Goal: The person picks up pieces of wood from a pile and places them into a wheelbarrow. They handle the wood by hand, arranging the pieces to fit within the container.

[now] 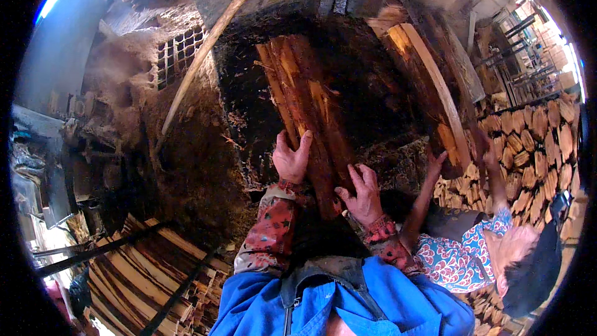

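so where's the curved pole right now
In the head view, the curved pole slants across the upper left, between the square-holed grid and the wood by the left hand.

Blue jacket (245,302), dark collar (352,272), red patterned sleeves (273,227)

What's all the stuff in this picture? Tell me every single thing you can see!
Split wood pieces: several, red-brown and orange, centre
Split log: at least one, brown with pale edge, right of centre
Firewood stack: one, orange-tan, right
Wooden slabs: many, tan and dark brown, lower left
Bars: two, black, across the slabs
Curved pole: one, tan, upper left
Grid: one, dark, behind the pole
Co-worker: one, patterned shirt and dark cap, lower right
Jacket: one, blue, bottom
Sleeves: two, reddish patterned, below the wood pieces
Left grip: one, bare, on the wood's left
Right grip: one, bare, on its right
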Motion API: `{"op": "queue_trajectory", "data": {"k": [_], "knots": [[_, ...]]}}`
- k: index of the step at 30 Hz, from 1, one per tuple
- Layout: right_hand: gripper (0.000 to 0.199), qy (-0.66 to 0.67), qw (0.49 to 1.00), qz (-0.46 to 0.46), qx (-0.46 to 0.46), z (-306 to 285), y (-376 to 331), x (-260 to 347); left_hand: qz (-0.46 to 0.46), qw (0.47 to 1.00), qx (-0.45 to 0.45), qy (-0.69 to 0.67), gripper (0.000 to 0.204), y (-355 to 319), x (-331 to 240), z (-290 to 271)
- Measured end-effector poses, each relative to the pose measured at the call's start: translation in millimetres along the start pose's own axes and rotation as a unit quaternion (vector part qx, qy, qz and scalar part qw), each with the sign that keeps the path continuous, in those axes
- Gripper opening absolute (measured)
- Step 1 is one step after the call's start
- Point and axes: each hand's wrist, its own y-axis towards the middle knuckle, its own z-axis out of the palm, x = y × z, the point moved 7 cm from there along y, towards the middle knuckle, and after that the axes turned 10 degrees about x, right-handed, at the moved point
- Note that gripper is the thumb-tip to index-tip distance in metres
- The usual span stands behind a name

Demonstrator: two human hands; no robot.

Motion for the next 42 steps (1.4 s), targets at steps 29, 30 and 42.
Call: {"op": "queue_trajectory", "data": {"k": [29, 30, 42], "knots": [[0.066, -0.248, 0.966, 0.072, 0.012, 1.8, 212.8, -102.4, -0.009, 0.999, -0.018, 0.027, 0.059, 2.6, 15.4, -2.5], [0.065, -0.245, 0.965, 0.086, 0.034, 2.5, 214.6, -106.0, -0.006, 0.999, -0.017, 0.031, 0.06, 2.9, 12.1, -1.3], [0.05, -0.165, 0.98, 0.037, 0.102, 17.3, 133.3, -37.2, -0.013, 1.0, 0.001, -0.007, 0.041, -0.6, -15.6, -3.1]]}}
